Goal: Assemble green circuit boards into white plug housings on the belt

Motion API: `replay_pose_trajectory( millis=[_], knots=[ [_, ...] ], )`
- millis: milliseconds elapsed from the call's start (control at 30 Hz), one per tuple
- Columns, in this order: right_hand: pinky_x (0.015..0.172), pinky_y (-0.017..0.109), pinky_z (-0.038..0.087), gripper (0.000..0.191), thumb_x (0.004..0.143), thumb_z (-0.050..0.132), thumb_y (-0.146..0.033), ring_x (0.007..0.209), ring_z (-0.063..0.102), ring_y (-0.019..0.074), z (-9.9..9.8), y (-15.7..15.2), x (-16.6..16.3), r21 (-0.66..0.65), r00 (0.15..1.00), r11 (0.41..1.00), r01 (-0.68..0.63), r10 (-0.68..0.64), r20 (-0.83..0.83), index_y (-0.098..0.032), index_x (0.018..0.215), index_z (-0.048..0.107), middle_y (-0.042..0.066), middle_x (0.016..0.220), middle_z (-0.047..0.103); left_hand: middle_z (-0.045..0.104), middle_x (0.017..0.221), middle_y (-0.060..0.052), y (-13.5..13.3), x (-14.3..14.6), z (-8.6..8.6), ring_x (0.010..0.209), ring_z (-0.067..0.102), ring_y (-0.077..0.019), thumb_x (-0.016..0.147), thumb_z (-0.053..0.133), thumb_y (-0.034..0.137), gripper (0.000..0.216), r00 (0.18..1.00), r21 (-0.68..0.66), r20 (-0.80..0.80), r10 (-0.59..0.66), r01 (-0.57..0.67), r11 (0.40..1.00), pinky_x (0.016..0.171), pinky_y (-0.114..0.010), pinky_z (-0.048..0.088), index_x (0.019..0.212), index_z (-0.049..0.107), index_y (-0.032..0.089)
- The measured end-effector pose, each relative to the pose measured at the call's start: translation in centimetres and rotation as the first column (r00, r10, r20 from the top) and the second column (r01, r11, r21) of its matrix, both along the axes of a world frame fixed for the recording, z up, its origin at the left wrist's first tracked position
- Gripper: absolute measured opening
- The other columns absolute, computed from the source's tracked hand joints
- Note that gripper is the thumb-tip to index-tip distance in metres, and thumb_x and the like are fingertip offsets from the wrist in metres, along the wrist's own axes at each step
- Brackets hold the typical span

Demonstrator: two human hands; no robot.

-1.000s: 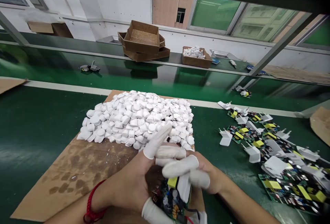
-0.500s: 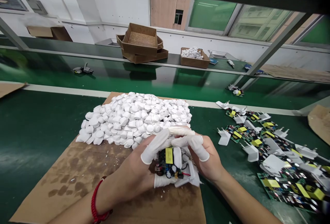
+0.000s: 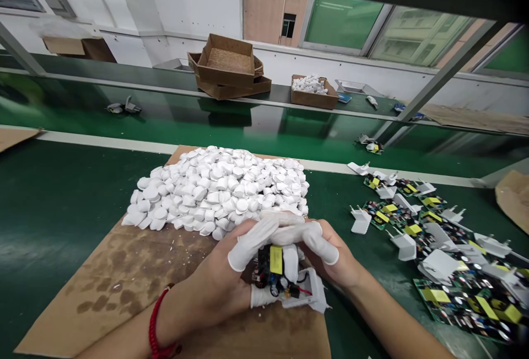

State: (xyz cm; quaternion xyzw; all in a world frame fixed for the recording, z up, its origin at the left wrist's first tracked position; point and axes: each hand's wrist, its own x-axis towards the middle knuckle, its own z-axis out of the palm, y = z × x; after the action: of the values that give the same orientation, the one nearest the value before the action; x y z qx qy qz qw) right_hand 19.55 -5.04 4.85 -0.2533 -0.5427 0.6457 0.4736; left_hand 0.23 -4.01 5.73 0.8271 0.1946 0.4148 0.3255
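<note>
Between my two hands is a charger circuit board (image 3: pixel 276 260) with a yellow-wrapped transformer, small components and a red wire. A white plug housing (image 3: pixel 316 291) hangs at its lower right side. A small white pad (image 3: pixel 291 265) stands upright against the components beside the transformer. My left hand (image 3: pixel 231 265), in white finger cots, is closed around the board's left side, thumb below. My right hand (image 3: pixel 330 251), also in finger cots, is closed over the top and right side, its fingertips meeting the left ones. The fingers hide the board's far edge.
A heap of white pads (image 3: pixel 223 182) lies on a cardboard sheet (image 3: pixel 103 276) just beyond my hands. Several circuit boards with white plug housings (image 3: pixel 442 265) spread across the green bench at right. Cardboard trays (image 3: pixel 227 61) and a box of white pieces (image 3: pixel 314 91) stand behind.
Both hands have shifted slightly down and right with the board. The plug housing now tilts more open to view, and more of the white pad shows.
</note>
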Motion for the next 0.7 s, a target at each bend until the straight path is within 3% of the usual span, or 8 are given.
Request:
replay_pose_trajectory(
  millis=[100, 233, 333, 467, 700],
  knots=[
    [0.093, 0.039, 0.048, 0.035, 0.087, 0.054, -0.049, 0.097, 0.066, 0.0236, 0.2, 0.4, 0.0, -0.016, 0.981, 0.982, 0.186, -0.187, -0.060, -0.024, 0.099, 0.075, 0.007, 0.098, 0.074, 0.055, 0.116, -0.009, 0.1, -0.1, -0.3, 0.104, 0.057, -0.0235, 0.084, 0.067, 0.027, 0.071, 1.000, 0.125, 0.004, 0.030, -0.030, 0.992, 0.091, -0.032, 0.051, 0.144, 0.029, 0.028],
    [0.080, 0.032, 0.051, 0.027, 0.079, 0.066, -0.047, 0.080, 0.066, 0.0198, 0.3, 0.9, 0.1, -0.055, 0.920, 0.921, 0.385, -0.388, -0.063, -0.024, 0.088, 0.077, 0.005, 0.084, 0.075, 0.059, 0.104, -0.010, 0.2, 0.1, -0.1, 0.093, 0.056, -0.0229, 0.089, 0.055, 0.019, 0.045, 0.990, 0.251, -0.139, 0.020, 0.016, 0.968, 0.081, -0.033, 0.050, 0.131, 0.040, 0.021],
    [0.078, 0.030, 0.050, 0.027, 0.079, 0.067, -0.047, 0.080, 0.064, 0.0187, 0.0, 1.1, 0.2, -0.043, 0.904, 0.905, 0.424, -0.426, -0.030, -0.022, 0.083, 0.077, 0.005, 0.084, 0.075, 0.058, 0.098, -0.009, 0.3, 0.5, 0.0, 0.089, 0.054, -0.0235, 0.091, 0.054, 0.030, 0.033, 0.974, 0.286, -0.224, 0.030, 0.036, 0.958, 0.078, -0.034, 0.048, 0.121, 0.044, 0.020],
    [0.074, 0.029, 0.048, 0.032, 0.079, 0.066, -0.048, 0.073, 0.062, 0.0178, -0.7, 1.4, 0.3, -0.042, 0.908, 0.907, 0.419, -0.418, 0.031, -0.018, 0.076, 0.076, 0.005, 0.073, 0.071, 0.056, 0.100, -0.009, 0.4, 0.7, -0.1, 0.090, 0.053, -0.0225, 0.093, 0.052, 0.037, 0.034, 0.966, 0.379, -0.231, 0.112, -0.017, 0.925, 0.078, -0.034, 0.046, 0.121, 0.044, 0.019],
    [0.070, 0.030, 0.047, 0.032, 0.078, 0.065, -0.047, 0.067, 0.060, 0.0172, -1.0, 1.9, 0.2, -0.022, 0.915, 0.915, 0.403, -0.401, 0.042, -0.018, 0.070, 0.074, 0.004, 0.065, 0.067, 0.056, 0.104, -0.009, 0.8, 0.3, -0.6, 0.094, 0.051, -0.0221, 0.095, 0.042, 0.047, 0.045, 0.951, 0.401, -0.227, 0.212, -0.107, 0.910, 0.082, -0.032, 0.045, 0.129, 0.039, 0.018]
  ],
)
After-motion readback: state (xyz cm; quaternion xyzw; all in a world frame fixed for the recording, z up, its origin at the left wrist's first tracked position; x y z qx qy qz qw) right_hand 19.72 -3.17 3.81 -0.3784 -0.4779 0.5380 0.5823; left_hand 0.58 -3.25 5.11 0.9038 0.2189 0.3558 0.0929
